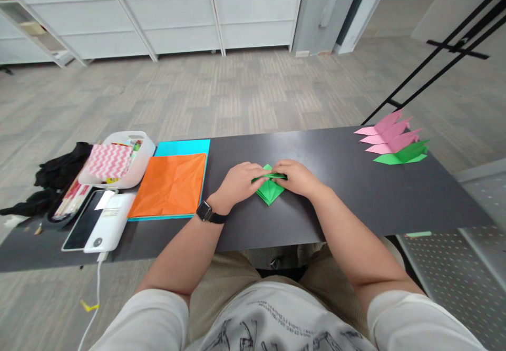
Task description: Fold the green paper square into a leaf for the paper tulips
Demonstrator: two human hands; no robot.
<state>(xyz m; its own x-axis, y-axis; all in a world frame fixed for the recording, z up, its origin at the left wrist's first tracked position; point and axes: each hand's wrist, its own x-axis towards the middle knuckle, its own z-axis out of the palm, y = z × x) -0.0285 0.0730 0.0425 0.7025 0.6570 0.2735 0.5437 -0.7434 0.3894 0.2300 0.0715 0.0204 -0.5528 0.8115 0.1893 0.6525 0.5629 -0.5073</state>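
Both hands meet over the green paper [269, 195], which lies on the dark table [241, 230] straight in front of the person, near the middle of its visible length; its near part is a pointed, layered diamond with a corner toward the person, and a narrow flap stands up across it. The left hand [242, 182] has its thumb and fingers closed on the left end of that flap, and the right hand [295, 177] pinches the right end in the same way, so the fold is gripped from both sides, with the fingers of the two hands near each other; the far fingertips are partly hidden. A black watch [204, 211] sits on the left wrist, beside the orange sheet [169, 187], which lies over blue paper [184, 147] that shows at the far side and along the edges. Further left, a white device [108, 227] with a cable [97, 282] plugged into its near end partly covers a tablet [81, 230]; beyond them stand a white basket [144, 164] with a zigzag cloth [109, 160] on it and, beside it, some black cloth [65, 166]. At the table's far right, pink cranes [391, 134] and a green crane [407, 154] stand close together in a row, the green one nearest the person
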